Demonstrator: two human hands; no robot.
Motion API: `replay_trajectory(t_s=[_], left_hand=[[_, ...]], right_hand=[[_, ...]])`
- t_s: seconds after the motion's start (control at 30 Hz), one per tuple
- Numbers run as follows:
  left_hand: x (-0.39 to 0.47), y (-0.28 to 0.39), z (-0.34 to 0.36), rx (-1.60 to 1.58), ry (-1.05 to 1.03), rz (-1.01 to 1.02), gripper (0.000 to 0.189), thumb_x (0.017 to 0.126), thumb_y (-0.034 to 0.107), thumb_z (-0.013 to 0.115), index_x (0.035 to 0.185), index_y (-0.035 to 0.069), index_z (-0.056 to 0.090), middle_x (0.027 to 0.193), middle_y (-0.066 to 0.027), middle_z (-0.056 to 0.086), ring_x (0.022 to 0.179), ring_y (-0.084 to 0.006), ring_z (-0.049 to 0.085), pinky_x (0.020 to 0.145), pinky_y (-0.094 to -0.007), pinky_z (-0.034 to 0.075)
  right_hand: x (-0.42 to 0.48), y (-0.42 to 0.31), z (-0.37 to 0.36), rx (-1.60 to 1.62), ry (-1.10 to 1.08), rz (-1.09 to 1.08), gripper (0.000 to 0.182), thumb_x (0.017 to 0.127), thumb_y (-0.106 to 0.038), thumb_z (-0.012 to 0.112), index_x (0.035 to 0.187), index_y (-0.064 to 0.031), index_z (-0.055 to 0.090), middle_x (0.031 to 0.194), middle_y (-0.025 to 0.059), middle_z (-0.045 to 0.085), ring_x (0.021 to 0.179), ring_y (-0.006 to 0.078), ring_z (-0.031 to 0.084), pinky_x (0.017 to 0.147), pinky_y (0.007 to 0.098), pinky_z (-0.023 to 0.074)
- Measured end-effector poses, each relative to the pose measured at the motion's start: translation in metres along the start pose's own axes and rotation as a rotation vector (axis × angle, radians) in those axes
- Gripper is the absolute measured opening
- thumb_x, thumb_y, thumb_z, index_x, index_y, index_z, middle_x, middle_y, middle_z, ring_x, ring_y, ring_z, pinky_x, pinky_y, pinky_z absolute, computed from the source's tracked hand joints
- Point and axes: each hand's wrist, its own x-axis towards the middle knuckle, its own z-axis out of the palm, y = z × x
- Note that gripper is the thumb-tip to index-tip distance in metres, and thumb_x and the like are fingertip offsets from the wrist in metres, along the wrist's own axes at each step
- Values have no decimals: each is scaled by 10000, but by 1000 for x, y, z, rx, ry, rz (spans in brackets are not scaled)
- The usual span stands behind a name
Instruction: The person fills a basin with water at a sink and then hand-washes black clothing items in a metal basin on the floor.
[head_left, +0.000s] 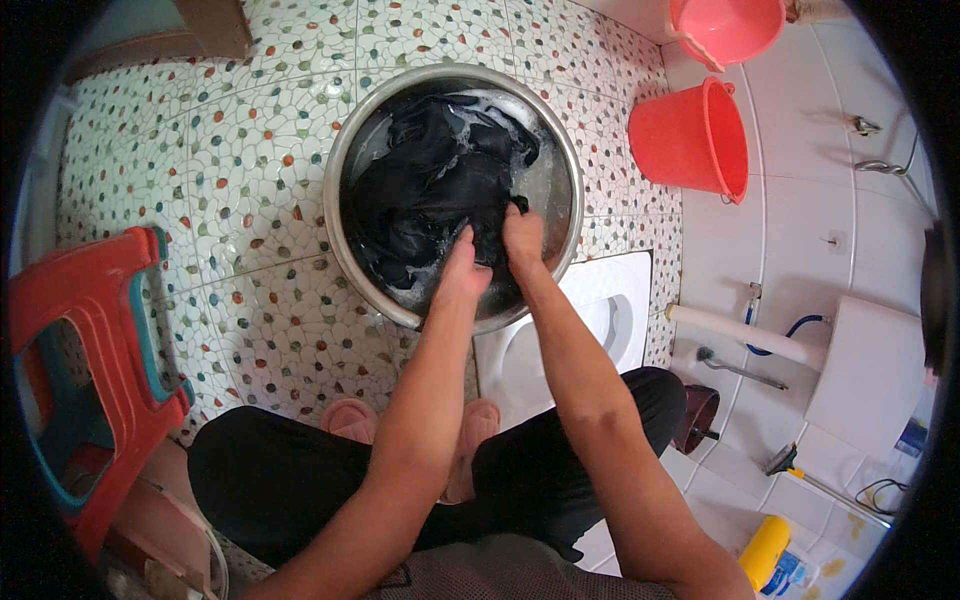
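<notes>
A round metal basin (337, 247) stands on the patterned tile floor in front of me, holding sudsy water and wet black cloth (442, 180). My left hand (466, 266) rests at the near side of the cloth, thumb raised; its fingers are partly hidden, so their hold is unclear. To its right, my right hand (523, 232) is closed around a bunched part of the same cloth, inside the basin's near right side. White foam lies along the far edge of the cloth and near its lower left.
A white squat toilet (637, 300) lies at the basin's lower right. A red bucket (671, 139) and a pink basin (739, 30) are by the right wall. Red and teal plastic stools (112, 360) stand at left. A squeegee (784, 459) and a yellow bottle (765, 551) are lower right.
</notes>
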Motion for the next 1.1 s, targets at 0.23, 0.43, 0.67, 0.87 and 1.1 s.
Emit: replay_trajectory(t_s=[0.23, 0.43, 0.67, 0.87, 1.1], left_hand=[[24, 20, -46, -164, -572, -76, 294, 822, 320, 570, 985, 81, 624, 990, -85, 639, 937, -242, 583, 891, -383, 445], [23, 1, -24, -2, -61, 20, 379, 952, 315, 414, 1239, 76, 479, 1274, -86, 505, 1133, -233, 495, 958, -386, 409], [-1, 2, -14, 241, 38, 140, 379, 922, 304, 491, 1238, 93, 495, 1278, -88, 509, 1165, -242, 477, 982, -422, 378], [-19, -18, -3, 866, 23, 563, 315, 844, 306, 613, 956, 12, 609, 894, -91, 635, 803, -228, 584, 749, -345, 446], [-70, -12, 55, 1689, -204, 876, 321, 767, 162, 616, 957, -88, 548, 947, -280, 582, 917, -437, 555, 803, -471, 443]], right_hand=[[-100, -50, -18, -89, -199, -545, 284, 801, -230, 612, 968, 0, 619, 899, 230, 601, 882, 406, 563, 794, 438, 440], [-54, -23, 14, -280, 148, -429, 250, 794, -183, 600, 918, 35, 594, 887, 243, 578, 855, 417, 547, 777, 464, 437], [-14, -19, 8, -192, 74, -70, 393, 815, -200, 587, 1105, 44, 483, 991, 291, 600, 947, 454, 570, 857, 479, 433], [19, 6, -28, 28, -257, -330, 367, 834, -126, 536, 1155, 51, 513, 1030, 137, 632, 963, 233, 582, 898, 319, 416], [-17, -58, -100, 450, -885, 10, 630, 865, -436, 585, 1304, -10, 432, 1299, 132, 450, 1141, 197, 457, 937, 318, 390]])
